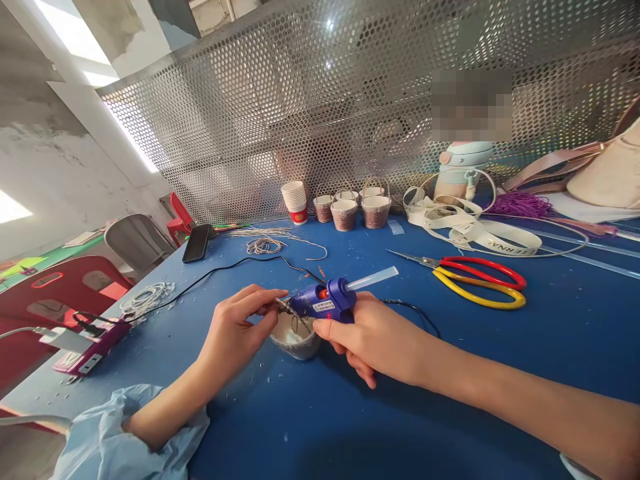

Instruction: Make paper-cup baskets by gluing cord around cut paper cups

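My right hand [373, 340] is closed round a blue glue gun [323, 301] with a clear glue stick poking out of its back; its nozzle points left. My left hand [239, 330] pinches a thin string at the nozzle tip, fingers pressed together. Both hands hover over a small paper cup [296, 340] that stands on the blue table [350, 413] between them. The gun's black cord [220, 270] trails away to the left.
Red and yellow scissors [475, 280] lie to the right. Decorated cups [350, 210] and a stack of paper cups [294, 199] stand by the perforated metal screen. White ribbon [475, 230], a black phone [197, 242], a purple device [93, 343], string coils [263, 245] and red chairs [55, 287] surround.
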### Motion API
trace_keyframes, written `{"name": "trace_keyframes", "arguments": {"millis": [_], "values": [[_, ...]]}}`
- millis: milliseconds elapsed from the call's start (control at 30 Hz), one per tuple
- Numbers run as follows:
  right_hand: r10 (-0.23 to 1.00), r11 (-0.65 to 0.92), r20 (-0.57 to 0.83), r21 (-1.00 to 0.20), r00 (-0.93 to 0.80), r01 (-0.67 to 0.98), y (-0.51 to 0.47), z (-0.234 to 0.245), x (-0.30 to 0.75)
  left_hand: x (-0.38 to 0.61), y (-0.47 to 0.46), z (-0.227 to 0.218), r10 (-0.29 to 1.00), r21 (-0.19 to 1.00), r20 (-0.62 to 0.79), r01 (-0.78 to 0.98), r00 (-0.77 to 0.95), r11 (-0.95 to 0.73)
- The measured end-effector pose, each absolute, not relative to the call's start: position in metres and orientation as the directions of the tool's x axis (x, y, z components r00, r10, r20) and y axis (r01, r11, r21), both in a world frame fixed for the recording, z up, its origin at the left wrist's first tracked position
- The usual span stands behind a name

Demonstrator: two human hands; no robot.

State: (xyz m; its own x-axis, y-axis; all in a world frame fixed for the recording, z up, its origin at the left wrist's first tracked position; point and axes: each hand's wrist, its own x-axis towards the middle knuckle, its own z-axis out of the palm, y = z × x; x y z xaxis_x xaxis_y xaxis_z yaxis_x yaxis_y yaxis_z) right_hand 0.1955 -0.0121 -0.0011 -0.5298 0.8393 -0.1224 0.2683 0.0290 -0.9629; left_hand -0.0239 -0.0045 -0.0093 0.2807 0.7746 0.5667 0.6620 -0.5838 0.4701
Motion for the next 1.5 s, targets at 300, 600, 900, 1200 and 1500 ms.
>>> {"name": "trace_keyframes", "arguments": {"millis": [300,600,900,1200,1500], "values": [[0.846,0.052,-0.087,-0.969,-0.526,0.243,-0.011,-0.008,0.195,-0.024,-0.004,-0.009,0.773,0.464,0.566,0.665,0.286,-0.586],[0.848,0.042,-0.128,-0.951,-0.515,0.306,-0.013,0.001,0.196,-0.024,-0.005,-0.010,0.780,0.477,0.564,0.663,0.272,-0.576],[0.859,0.093,-0.095,-0.937,-0.502,0.336,-0.012,-0.002,0.195,-0.024,-0.005,-0.010,0.779,0.471,0.560,0.666,0.282,-0.579],[0.846,0.045,-0.128,-0.950,-0.518,0.308,-0.013,-0.003,0.194,-0.024,-0.005,-0.009,0.768,0.465,0.577,0.660,0.280,-0.590],[0.836,0.062,-0.129,-0.944,-0.533,0.325,-0.012,-0.002,0.194,-0.024,-0.005,-0.009,0.768,0.453,0.575,0.672,0.283,-0.587]]}}
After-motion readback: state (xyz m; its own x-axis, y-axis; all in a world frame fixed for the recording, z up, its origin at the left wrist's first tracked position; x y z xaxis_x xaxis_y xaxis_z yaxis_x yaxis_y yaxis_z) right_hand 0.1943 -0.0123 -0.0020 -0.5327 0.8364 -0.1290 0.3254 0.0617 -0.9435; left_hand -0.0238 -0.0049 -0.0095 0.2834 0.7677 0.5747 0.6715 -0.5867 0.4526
